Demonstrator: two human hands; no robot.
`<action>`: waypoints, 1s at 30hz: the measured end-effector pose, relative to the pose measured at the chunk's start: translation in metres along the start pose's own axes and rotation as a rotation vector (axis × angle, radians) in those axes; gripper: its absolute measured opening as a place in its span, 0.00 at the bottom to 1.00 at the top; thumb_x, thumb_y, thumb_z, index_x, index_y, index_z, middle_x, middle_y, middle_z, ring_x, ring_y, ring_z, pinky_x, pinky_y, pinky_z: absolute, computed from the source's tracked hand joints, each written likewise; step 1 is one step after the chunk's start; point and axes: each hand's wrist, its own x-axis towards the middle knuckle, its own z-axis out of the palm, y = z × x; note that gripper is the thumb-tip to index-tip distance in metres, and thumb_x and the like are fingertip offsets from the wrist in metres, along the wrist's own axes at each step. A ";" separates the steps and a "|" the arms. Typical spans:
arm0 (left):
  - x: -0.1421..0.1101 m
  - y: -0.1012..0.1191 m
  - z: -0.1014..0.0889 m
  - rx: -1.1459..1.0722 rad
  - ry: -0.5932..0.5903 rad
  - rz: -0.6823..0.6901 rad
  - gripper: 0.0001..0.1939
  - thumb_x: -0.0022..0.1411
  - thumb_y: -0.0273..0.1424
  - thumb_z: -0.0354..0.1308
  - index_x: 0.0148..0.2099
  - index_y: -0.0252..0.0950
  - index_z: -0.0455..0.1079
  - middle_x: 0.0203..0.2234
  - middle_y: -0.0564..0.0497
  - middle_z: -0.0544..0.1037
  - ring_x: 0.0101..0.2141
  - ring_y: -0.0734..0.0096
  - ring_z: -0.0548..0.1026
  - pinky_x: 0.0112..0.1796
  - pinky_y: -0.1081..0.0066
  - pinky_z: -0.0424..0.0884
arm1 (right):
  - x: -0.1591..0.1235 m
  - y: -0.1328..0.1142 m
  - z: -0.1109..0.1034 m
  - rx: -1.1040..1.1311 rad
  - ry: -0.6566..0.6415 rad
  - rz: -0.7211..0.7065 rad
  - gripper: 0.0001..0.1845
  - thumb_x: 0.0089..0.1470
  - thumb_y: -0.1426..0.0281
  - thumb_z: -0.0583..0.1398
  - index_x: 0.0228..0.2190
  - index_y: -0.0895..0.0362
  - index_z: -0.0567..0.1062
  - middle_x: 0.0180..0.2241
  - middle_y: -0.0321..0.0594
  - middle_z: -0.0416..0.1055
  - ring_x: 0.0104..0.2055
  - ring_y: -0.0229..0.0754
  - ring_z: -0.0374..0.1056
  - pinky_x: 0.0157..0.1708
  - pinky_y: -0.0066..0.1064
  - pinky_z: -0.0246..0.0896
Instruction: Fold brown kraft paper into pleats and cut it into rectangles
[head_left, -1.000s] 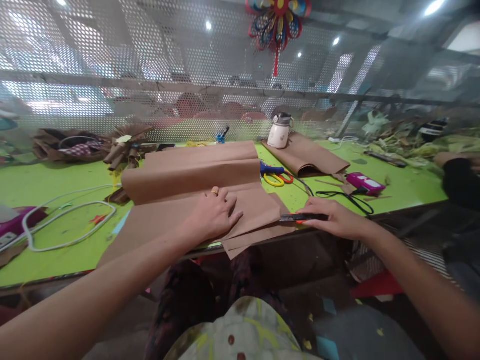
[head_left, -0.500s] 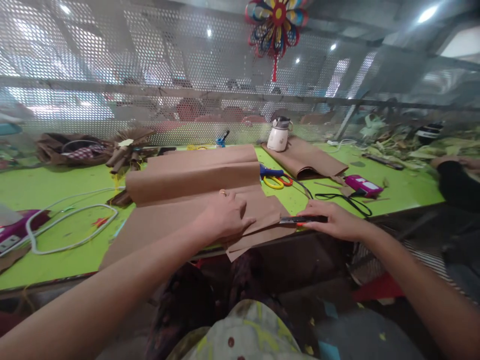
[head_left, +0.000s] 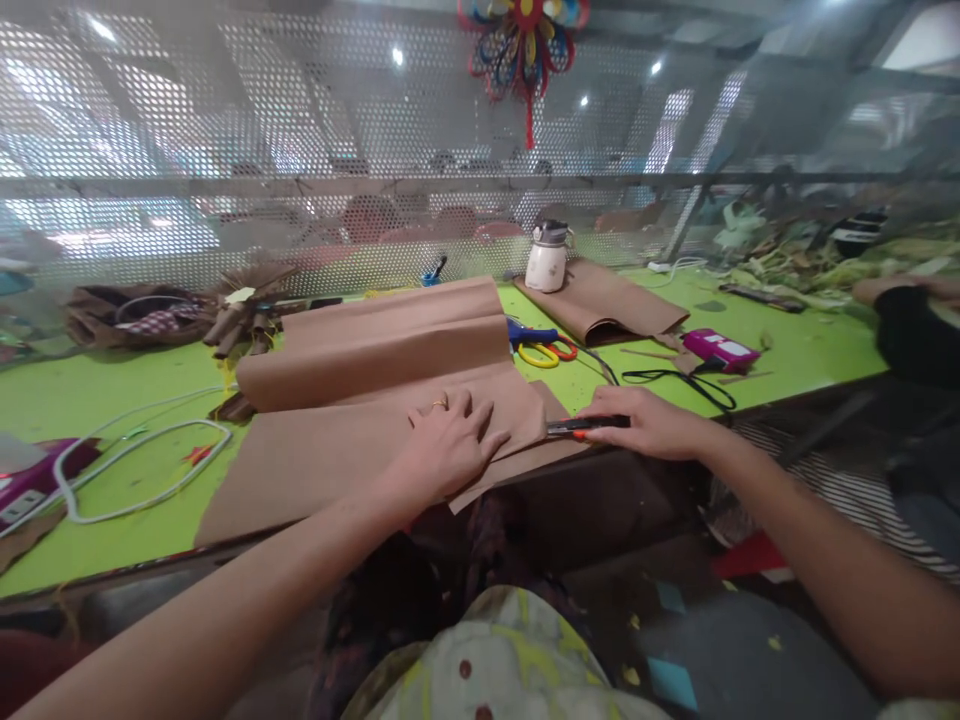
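Note:
A large sheet of brown kraft paper (head_left: 322, 450) lies along the front of the green table, its far part folded over in a soft roll. My left hand (head_left: 454, 440) rests flat on it, fingers spread, a ring on one finger. In my right hand (head_left: 637, 415) is a black utility knife (head_left: 592, 425) with orange on it, its tip pointing left at the paper's right edge. Smaller layers of brown paper show under that edge, and one corner sticks out past the table front.
Scissors (head_left: 541, 352) with yellow and orange handles lie beyond the paper. A white bottle (head_left: 547, 262) stands on folded brown paper (head_left: 630, 305). Farther right are a purple power strip (head_left: 720, 350) and a black cord (head_left: 675, 378). Left lies a white cable (head_left: 142, 512). Another person's sleeve (head_left: 915, 330) shows far right.
My left hand has slid a little right over the paper and its fingers have spread again. The knife has moved slightly left along the paper's right edge. The camera view has shifted a little.

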 end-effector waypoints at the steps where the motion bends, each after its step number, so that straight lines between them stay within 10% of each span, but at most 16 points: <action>1: 0.000 0.000 0.000 0.003 -0.004 0.005 0.28 0.65 0.52 0.33 0.55 0.46 0.62 0.48 0.41 0.66 0.47 0.47 0.63 0.40 0.45 0.64 | -0.001 0.000 -0.001 -0.002 -0.005 -0.002 0.18 0.57 0.60 0.57 0.46 0.52 0.77 0.33 0.43 0.69 0.36 0.43 0.66 0.39 0.33 0.59; 30: 0.005 -0.002 0.000 0.008 -0.048 0.030 0.28 0.65 0.51 0.34 0.58 0.45 0.61 0.48 0.40 0.67 0.45 0.46 0.66 0.44 0.43 0.58 | -0.034 -0.011 -0.003 0.067 0.023 0.080 0.19 0.57 0.59 0.57 0.43 0.56 0.77 0.34 0.44 0.71 0.37 0.44 0.67 0.39 0.35 0.61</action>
